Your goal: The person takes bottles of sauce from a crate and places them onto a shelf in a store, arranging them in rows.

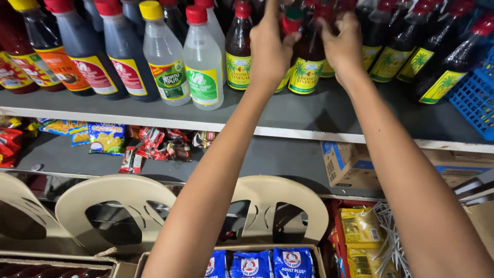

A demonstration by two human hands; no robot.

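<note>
Both my arms reach up to the grey top shelf point(309, 110). My left hand point(270, 49) wraps around a dark glass bottle point(287, 72) with a red cap and a yellow-green label. My right hand point(342, 46) closes on the neck of another dark bottle point(309, 62) with a red cap, standing right beside the first. More dark bottles of the same kind point(239, 49) stand close on both sides.
Clear bottles with red and yellow caps point(203, 62) and dark sauce bottles point(87, 56) fill the shelf's left. A blue basket point(476, 98) sits far right. Snack packets point(154, 144) and a cardboard box point(350, 164) lie on the lower shelf. Beige plastic chairs point(116, 206) stand below.
</note>
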